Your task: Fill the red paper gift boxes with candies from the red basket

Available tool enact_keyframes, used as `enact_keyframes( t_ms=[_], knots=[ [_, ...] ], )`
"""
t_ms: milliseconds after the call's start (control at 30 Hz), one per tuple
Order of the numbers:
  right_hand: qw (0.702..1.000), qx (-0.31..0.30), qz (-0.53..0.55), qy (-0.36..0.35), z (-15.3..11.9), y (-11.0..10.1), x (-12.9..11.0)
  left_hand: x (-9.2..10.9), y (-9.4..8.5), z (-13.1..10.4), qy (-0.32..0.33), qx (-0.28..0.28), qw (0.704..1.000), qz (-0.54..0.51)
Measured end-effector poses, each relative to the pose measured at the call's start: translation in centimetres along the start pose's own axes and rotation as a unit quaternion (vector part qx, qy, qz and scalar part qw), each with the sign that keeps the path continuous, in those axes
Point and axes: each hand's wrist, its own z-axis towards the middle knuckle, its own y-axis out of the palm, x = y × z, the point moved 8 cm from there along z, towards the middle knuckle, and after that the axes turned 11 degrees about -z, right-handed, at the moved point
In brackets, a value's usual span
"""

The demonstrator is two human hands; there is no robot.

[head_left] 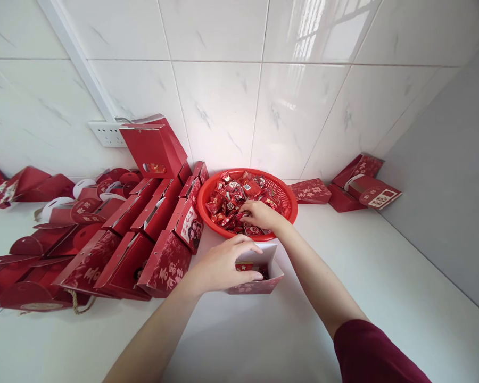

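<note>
Red basket (292, 210) w/ pkts (230, 198): R hand (260, 214) in, grip unclear; L hand (223, 266) spread over box (260, 287).

You are indoors at a tiled counter, perhaps in a home kitchen or a small packing room; the view doesn't settle which. In front of you, the white worktop (403, 276) meets a wall of glossy, marble-veined tiles (219, 106), fitted with a socket strip (107, 133) and white cable trunking (77, 59). A grey panel (443, 133) bounds your right side. Rows of printed red boxes (163, 266) and a red basket (292, 213) of small wrapped packets (233, 197) lend your worktop a packing-bench look
</note>
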Motion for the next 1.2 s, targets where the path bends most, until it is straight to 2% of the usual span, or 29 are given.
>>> enact_keyframes(
  t_ms=[267, 567, 700, 933, 1100, 1200],
  knots=[
    [0.999, -0.006, 0.016, -0.029, -0.2, -0.6, -1.1, 0.0, 0.0, -0.1, -0.007, -0.002, 1.000, 0.000],
    [0.995, 0.062, 0.041, 0.067, -0.5, -1.3, 0.6, 0.1, 0.0, 0.0, -0.003, -0.004, 1.000, -0.004],
    [0.991, 0.100, 0.042, 0.081, -0.6, -2.1, 0.5, 0.1, 0.0, 0.0, -0.004, -0.005, 1.000, -0.003],
    [0.990, 0.023, 0.044, 0.134, -0.6, -1.3, 0.9, -0.1, 0.0, 0.2, 0.001, -0.006, 1.000, 0.007],
    [0.987, 0.015, 0.049, 0.151, -0.6, -1.1, 1.3, -0.3, 0.1, 0.1, 0.005, -0.006, 1.000, 0.012],
    [0.984, 0.030, 0.086, 0.156, -1.1, -1.8, 0.9, -0.3, 0.1, 0.0, 0.003, -0.002, 1.000, 0.010]
  ],
)
